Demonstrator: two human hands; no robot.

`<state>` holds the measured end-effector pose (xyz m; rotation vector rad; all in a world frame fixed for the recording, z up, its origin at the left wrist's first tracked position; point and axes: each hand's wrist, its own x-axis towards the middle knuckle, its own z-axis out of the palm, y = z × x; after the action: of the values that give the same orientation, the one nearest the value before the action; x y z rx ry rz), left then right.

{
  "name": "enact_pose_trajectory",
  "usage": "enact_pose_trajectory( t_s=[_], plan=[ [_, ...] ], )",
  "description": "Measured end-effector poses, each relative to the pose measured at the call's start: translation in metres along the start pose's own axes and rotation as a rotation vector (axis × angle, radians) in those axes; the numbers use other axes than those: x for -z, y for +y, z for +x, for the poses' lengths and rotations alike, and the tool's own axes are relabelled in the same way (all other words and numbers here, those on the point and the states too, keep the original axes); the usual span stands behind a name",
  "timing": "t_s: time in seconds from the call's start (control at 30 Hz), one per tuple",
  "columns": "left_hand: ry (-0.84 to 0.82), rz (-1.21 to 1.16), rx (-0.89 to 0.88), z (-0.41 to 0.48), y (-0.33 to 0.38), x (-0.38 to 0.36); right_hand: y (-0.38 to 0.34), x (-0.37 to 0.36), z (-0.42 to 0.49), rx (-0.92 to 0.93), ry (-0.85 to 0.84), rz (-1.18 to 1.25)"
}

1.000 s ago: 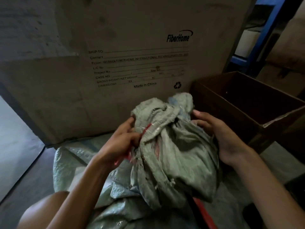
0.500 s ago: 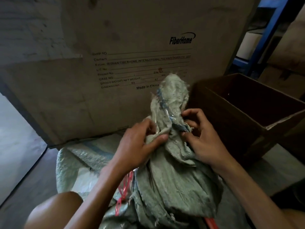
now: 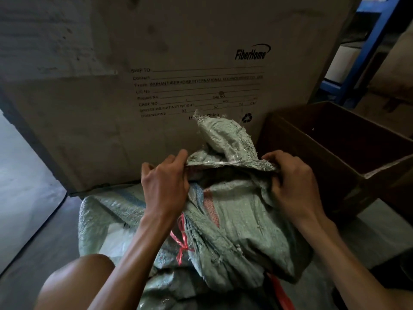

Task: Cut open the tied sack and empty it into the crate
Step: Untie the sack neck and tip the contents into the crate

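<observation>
A grey-green woven sack [image 3: 241, 222] stands in front of me on more sacking. Its mouth [image 3: 225, 170] is pulled apart into a dark slit. My left hand [image 3: 166, 182] grips the left edge of the mouth and my right hand [image 3: 290, 182] grips the right edge. A frayed flap of the sack [image 3: 225, 135] sticks up behind the opening. A loose red string [image 3: 182, 242] hangs down the sack's front below my left wrist. The brown open crate [image 3: 348, 157] sits just right of the sack, and what it holds is hidden in shadow.
A big cardboard box [image 3: 178, 81] printed "FiberHome" stands right behind the sack. A blue metal rack [image 3: 366, 48] rises at the back right. A flattened sack [image 3: 107, 215] lies under the standing one, a red strip [image 3: 281, 294] pokes out below, and my knee [image 3: 76, 280] is at lower left.
The twisted neck of the sack has come undone. My two hands have moved apart and spread the mouth open; the top flap has dropped back behind the opening.
</observation>
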<state>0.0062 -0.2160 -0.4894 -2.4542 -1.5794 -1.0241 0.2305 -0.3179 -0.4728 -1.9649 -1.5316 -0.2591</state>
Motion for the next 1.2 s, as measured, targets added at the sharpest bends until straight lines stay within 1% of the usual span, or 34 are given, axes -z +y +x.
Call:
enact_pose_trajectory(
  t_s=[0.1, 0.13, 0.17, 0.2, 0.23, 0.33, 0.37, 0.4, 0.43, 0.47, 0.5, 0.53, 0.6, 0.67, 0.73, 0.8, 0.83, 0.9, 0.97, 1.1, 1.2],
  plan=[
    [0.044, 0.013, 0.026, 0.002, -0.001, -0.001, -0.001, -0.002, 0.001, 0.011, 0.019, -0.053],
    [0.047, -0.008, 0.035, 0.003, -0.001, -0.001, 0.000, -0.004, 0.000, 0.000, 0.019, -0.031],
    [0.041, -0.061, 0.047, 0.002, -0.001, -0.002, -0.001, -0.005, -0.003, -0.027, 0.012, 0.047],
    [0.010, -0.164, 0.069, 0.000, -0.001, -0.003, 0.000, -0.005, -0.005, -0.070, -0.004, 0.169],
    [-0.069, -0.325, 0.106, -0.002, -0.001, -0.004, -0.001, -0.004, -0.007, -0.137, -0.039, 0.303],
    [-0.480, -0.886, 0.216, -0.001, 0.003, -0.003, -0.009, 0.002, -0.005, -0.421, -0.166, 0.759],
    [-0.555, -1.026, 0.297, 0.002, 0.006, -0.002, -0.012, 0.002, -0.002, -0.523, -0.190, 0.918],
    [-0.586, -1.121, 0.398, 0.004, 0.008, -0.003, -0.017, 0.005, 0.000, -0.592, -0.212, 1.089],
    [-0.598, -1.171, 0.498, 0.007, 0.011, -0.005, -0.023, 0.008, 0.002, -0.620, -0.237, 1.252],
    [-0.610, -1.187, 0.563, 0.008, 0.013, -0.008, -0.029, 0.012, 0.002, -0.648, -0.260, 1.391],
    [-0.638, -1.186, 0.580, 0.007, 0.016, -0.011, -0.034, 0.016, 0.001, -0.666, -0.284, 1.460],
    [-0.683, -1.187, 0.567, 0.005, 0.018, -0.014, -0.038, 0.019, 0.000, -0.672, -0.305, 1.460],
    [-0.765, -1.188, 0.537, -0.002, 0.023, -0.016, -0.041, 0.022, -0.001, -0.634, -0.372, 1.384],
    [-0.782, -1.230, 0.516, -0.008, 0.028, -0.014, -0.040, 0.018, 0.000, -0.611, -0.473, 1.277],
    [-0.705, -1.323, 0.477, -0.010, 0.028, -0.017, -0.033, 0.012, 0.002, -0.628, -0.438, 1.127],
    [-0.559, -1.389, 0.520, -0.007, 0.024, -0.017, -0.023, 0.007, 0.004, -0.664, -0.335, 1.083],
    [-0.484, -1.387, 0.551, -0.004, 0.020, -0.017, -0.021, 0.006, 0.004, -0.650, -0.297, 1.064],
    [-0.368, -1.299, 0.564, 0.001, 0.013, -0.018, -0.017, 0.003, 0.004, -0.590, -0.208, 0.936],
    [-0.321, -1.228, 0.528, 0.002, 0.010, -0.020, -0.016, 0.000, 0.002, -0.552, -0.166, 0.854],
    [-0.279, -1.117, 0.497, 0.002, 0.007, -0.023, -0.014, 0.002, 0.001, -0.487, -0.128, 0.881],
    [-0.256, -1.076, 0.497, 0.006, 0.007, -0.022, -0.010, 0.004, 0.001, -0.434, -0.110, 0.809]
  ],
)
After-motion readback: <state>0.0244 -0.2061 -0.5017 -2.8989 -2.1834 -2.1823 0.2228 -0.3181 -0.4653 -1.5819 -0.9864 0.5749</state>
